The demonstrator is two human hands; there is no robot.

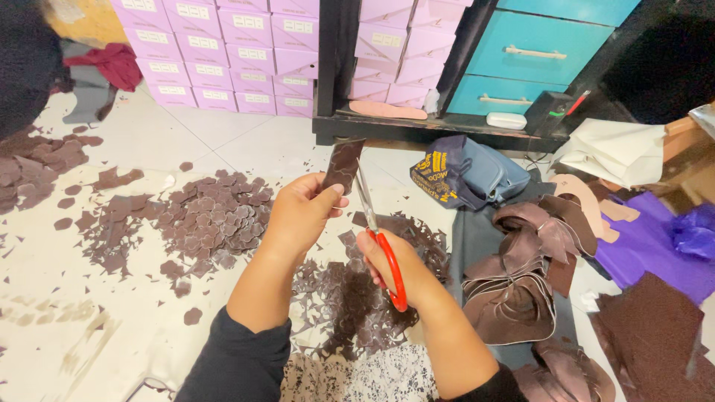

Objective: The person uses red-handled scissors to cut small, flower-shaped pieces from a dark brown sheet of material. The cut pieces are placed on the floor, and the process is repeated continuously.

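My left hand (298,216) pinches a dark brown strip of leather (342,165) upright by its lower end. My right hand (391,266) grips scissors (372,223) with red handles; their blades point up and touch the strip's right edge. Below both hands lies a heap of brown offcuts (350,298) on the pale floor. To the left sits a pile of cut brown petal-shaped pieces (220,216).
Curled brown leather strips (521,275) lie on a grey sheet at right, beside purple fabric (648,246) and a dark textured sheet (655,327). A blue bag (469,175) rests by a black shelf (432,130) with pink boxes (223,52) and teal drawers (536,52).
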